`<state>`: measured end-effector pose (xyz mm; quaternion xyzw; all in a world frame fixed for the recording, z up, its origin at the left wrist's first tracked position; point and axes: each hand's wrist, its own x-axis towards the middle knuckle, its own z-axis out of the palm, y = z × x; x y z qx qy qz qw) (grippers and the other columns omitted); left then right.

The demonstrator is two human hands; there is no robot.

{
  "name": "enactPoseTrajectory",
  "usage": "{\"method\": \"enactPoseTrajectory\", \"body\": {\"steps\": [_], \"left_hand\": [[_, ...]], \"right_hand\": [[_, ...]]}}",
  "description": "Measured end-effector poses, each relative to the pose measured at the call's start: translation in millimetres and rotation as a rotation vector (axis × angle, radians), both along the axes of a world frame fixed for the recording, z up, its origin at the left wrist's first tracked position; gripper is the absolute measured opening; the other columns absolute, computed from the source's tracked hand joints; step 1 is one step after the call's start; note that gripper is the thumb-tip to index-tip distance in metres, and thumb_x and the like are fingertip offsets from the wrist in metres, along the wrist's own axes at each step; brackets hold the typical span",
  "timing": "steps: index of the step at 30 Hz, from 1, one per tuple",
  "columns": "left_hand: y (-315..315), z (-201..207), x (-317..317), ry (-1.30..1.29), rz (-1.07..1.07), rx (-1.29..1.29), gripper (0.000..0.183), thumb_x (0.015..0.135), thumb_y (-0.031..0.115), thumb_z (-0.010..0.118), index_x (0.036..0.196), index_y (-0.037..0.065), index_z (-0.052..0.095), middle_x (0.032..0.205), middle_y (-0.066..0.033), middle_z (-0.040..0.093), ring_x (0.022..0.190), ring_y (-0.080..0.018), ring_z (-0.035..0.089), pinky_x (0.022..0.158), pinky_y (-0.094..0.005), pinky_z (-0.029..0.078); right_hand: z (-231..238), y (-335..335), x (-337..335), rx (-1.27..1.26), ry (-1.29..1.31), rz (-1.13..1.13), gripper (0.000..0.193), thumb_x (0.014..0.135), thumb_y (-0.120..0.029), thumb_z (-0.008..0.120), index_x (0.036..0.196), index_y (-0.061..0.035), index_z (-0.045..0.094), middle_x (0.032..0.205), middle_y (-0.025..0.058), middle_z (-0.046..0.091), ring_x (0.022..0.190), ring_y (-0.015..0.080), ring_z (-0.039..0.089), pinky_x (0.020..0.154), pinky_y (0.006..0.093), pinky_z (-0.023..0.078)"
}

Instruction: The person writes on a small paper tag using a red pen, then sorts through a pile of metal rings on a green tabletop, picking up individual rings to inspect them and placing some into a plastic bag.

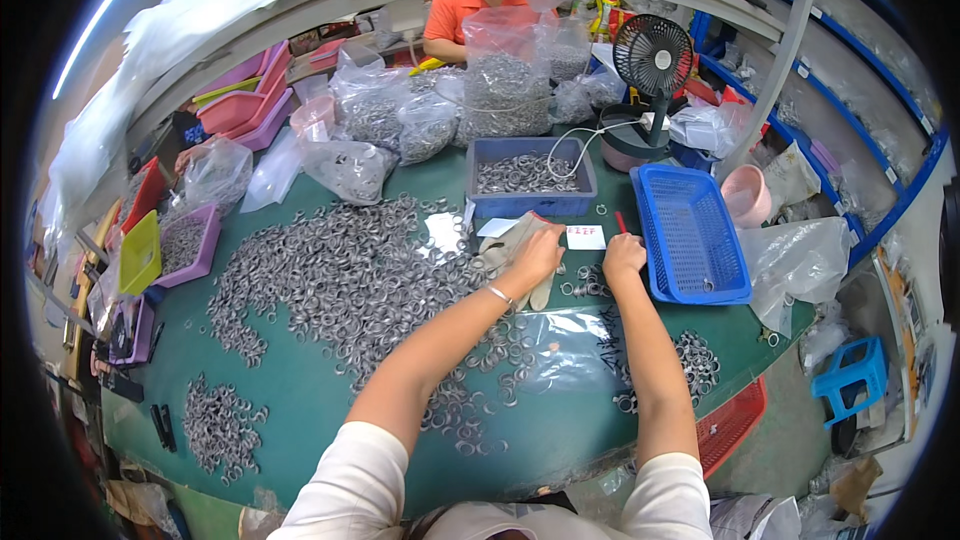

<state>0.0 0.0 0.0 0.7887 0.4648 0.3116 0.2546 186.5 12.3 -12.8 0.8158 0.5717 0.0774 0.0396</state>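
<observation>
My left hand [538, 252] is closed over a beige cloth work glove [507, 244], whose ends show on both sides of it; the fingertips are partly hidden. In my closed right hand [624, 256] is a slim red pen [620, 223] that sticks up beyond the fingers. Between the hands lies a white card [585, 237] with red handwriting. A clear plastic bag [570, 350] with dark marks lies flat between my forearms. To the left spreads a big heap of grey metal rings [350, 280], and a few rings [590, 283] sit just beside my right hand.
A blue-grey bin of rings [532, 204] stands ahead, and a blue basket [695, 275] is at right. Behind are a black fan [653, 58] and filled bags [507, 90]. A co-worker in orange [452, 20] sits across. Smaller ring piles [222, 430] lie on the green table [330, 395].
</observation>
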Motion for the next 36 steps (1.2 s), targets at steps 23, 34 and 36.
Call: {"method": "enactPoseTrajectory", "body": {"steps": [23, 34, 36], "left_hand": [[-21, 42, -36, -0.573, -0.050, -0.417, 0.028, 0.084, 0.009, 0.069, 0.109, -0.004, 0.065, 0.092, -0.0100, 0.069, 0.074, -0.0118, 0.062, 0.063, -0.0271, 0.051], [-364, 53, -196, -0.901, 0.686, -0.438, 0.031, 0.088, -0.006, 0.062, 0.116, -0.009, 0.048, 0.097, -0.0169, 0.069, 0.080, -0.0171, 0.069, 0.064, -0.0245, 0.056], [-407, 37, -204, -0.900, 0.816, -0.379, 0.039, 0.088, -0.006, 0.062, 0.123, -0.007, 0.045, 0.094, -0.0175, 0.069, 0.077, -0.0166, 0.069, 0.062, -0.0243, 0.056]], "right_hand": [[125, -132, -21, 0.847, 1.084, 0.426, 0.026, 0.089, -0.007, 0.065, 0.073, -0.0026, 0.045, 0.058, 0.0031, 0.047, 0.050, 0.0128, 0.045, 0.050, 0.0274, 0.038], [82, -269, -172, 0.023, 1.891, 0.752, 0.013, 0.096, -0.007, 0.054, 0.097, 0.0052, 0.059, 0.081, 0.0126, 0.066, 0.070, 0.0142, 0.064, 0.056, 0.0244, 0.052], [71, -295, -198, -0.145, 1.942, 0.711, 0.010, 0.096, -0.006, 0.055, 0.096, 0.0042, 0.058, 0.081, 0.0122, 0.066, 0.069, 0.0130, 0.063, 0.055, 0.0237, 0.051]]}}
